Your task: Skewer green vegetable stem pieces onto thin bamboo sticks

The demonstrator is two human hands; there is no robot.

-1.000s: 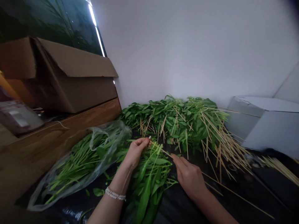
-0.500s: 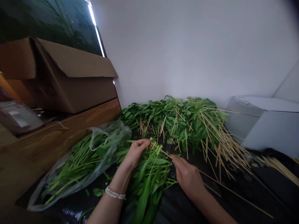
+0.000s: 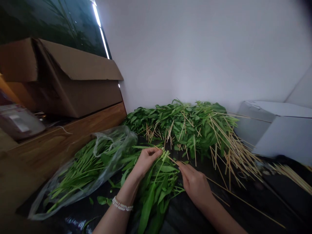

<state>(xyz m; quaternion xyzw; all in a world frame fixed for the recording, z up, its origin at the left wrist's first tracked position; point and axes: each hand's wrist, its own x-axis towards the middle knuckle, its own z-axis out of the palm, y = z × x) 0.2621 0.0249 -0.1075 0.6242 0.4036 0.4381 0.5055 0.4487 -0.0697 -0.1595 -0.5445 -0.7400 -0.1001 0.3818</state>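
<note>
Head view: clear plastic bag (image 3: 34, 208) of long green stalks (image 3: 75, 170) laid along left edge of black plastic sheet (image 3: 184, 214). By left hand (image 3: 147, 158), stem ends of leafy green bunch (image 3: 154, 195), right of bag, are pinched. Thin tan wooden stick (image 3: 173, 160), at these ends, is gripped by right hand (image 3: 195, 183).
</note>
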